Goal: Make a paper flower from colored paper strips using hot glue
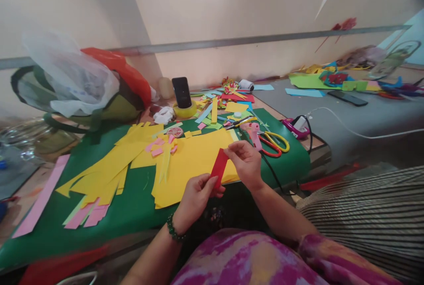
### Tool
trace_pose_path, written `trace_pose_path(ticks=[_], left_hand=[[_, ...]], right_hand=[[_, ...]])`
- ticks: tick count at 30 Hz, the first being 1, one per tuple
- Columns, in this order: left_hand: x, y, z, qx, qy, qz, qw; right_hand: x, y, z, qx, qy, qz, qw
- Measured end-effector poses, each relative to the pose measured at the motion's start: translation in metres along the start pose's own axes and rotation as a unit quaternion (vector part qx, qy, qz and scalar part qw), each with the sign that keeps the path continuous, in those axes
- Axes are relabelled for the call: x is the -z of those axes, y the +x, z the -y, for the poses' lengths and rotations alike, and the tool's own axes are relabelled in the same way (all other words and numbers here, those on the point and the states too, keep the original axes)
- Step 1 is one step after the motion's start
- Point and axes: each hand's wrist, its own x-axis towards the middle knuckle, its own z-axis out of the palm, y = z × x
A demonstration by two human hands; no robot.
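A small red paper strip (219, 166) is held up between my two hands, over the front edge of the yellow paper sheets (188, 161). My left hand (200, 192) pinches its lower end between thumb and fingers; a dark green bead bracelet (174, 228) is on that wrist. At the strip's top corner, the thumb and forefinger of my right hand (245, 161) are closed on it. Just beyond my right hand lie a pink glue gun (253, 134) and scissors (276, 141) with red and yellow handles. Pink and yellow paper pieces (160, 147) rest on the sheets to the left.
Cut yellow paper (109, 161) covers the left of the green mat (132, 214). A phone (182, 93) stands in a yellow tape roll (185, 109) at the back. A bag (126, 104) sits back left. On the right, a white cable (347, 131) crosses the grey table (281, 104).
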Motion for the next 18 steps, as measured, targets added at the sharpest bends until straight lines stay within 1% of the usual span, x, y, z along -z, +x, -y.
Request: trace_pose_path(ticks=[6,11,14,16,18], left_hand=[[0.004,-0.0061,-0.0008,-0.005,0.059,-0.007,0.998],[0.0077,-0.0107,-0.0001,-0.008,0.095,0.027,0.995],[0.0096,-0.0106,-0.0028,-0.024,0.108,0.038,0.993],[0.0101,-0.0098,-0.0044,-0.039,0.118,0.037,0.992],[0.0101,-0.0091,-0.0046,-0.04,0.125,0.032,0.991]], right_hand=[[-0.0024,0.0007,-0.003,-0.006,0.03,-0.016,0.999],[-0.005,0.0024,-0.0019,-0.042,0.078,0.01,0.996],[-0.0066,0.0004,0.0009,-0.045,0.069,0.023,0.996],[-0.0077,-0.0026,0.0038,-0.03,0.048,0.028,0.998],[-0.0085,-0.0051,0.0063,-0.012,0.028,0.031,0.999]])
